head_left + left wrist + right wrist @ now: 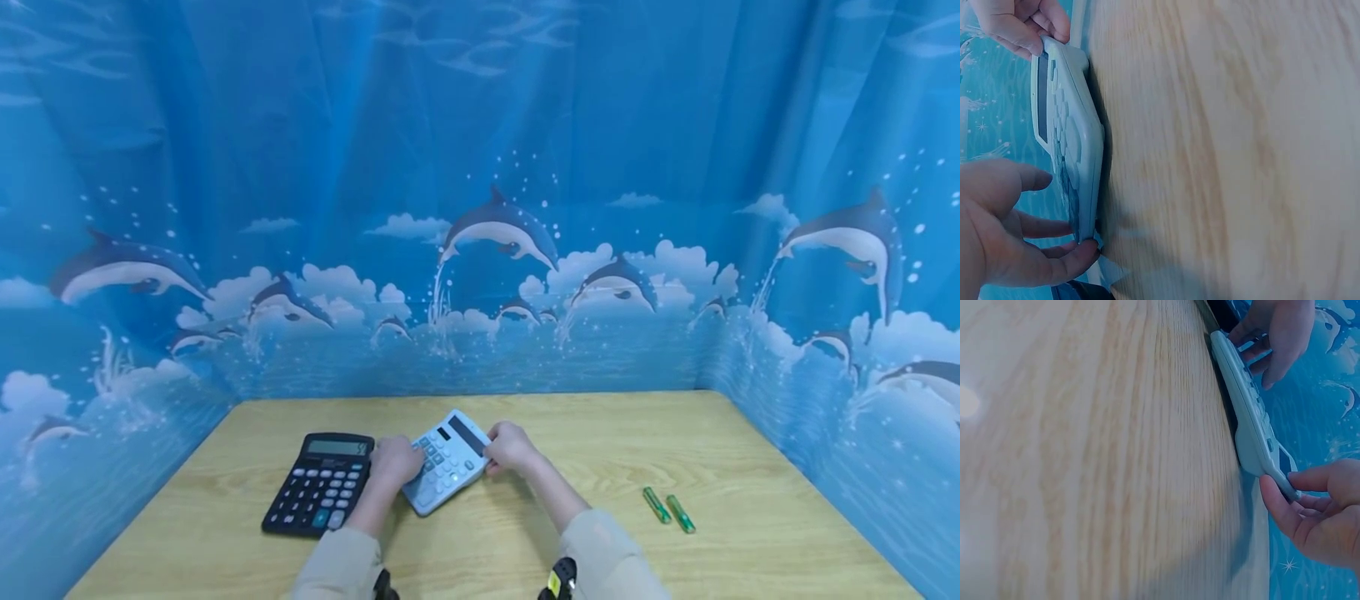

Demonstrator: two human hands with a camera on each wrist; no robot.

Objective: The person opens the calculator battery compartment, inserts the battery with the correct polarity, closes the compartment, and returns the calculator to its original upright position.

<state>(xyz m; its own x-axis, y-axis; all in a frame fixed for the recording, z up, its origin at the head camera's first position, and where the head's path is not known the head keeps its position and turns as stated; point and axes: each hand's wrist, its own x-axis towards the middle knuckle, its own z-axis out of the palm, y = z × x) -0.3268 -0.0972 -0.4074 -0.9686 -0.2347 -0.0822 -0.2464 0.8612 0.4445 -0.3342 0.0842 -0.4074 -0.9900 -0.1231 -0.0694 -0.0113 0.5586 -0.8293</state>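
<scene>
A white calculator [446, 462] with a dark display lies slanted between the two hands, close over the wooden table. At its display end, my right hand [512, 447] pinches the corner; in the right wrist view the thumb [1280, 503] and index finger lie on opposite sides of the casing. My left hand [397, 460] holds the other end by its left edge. The left wrist view shows one fingertip [1090, 247] at that edge, with other fingers over the keys. Just left of this hand sits a larger black calculator [318, 483], digits showing on its display.
Two small green cylinders [669, 510], resembling batteries, lie side by side on the right part of the table [750, 450]. A blue curtain [480, 125] printed with dolphins hangs behind the table and along both sides.
</scene>
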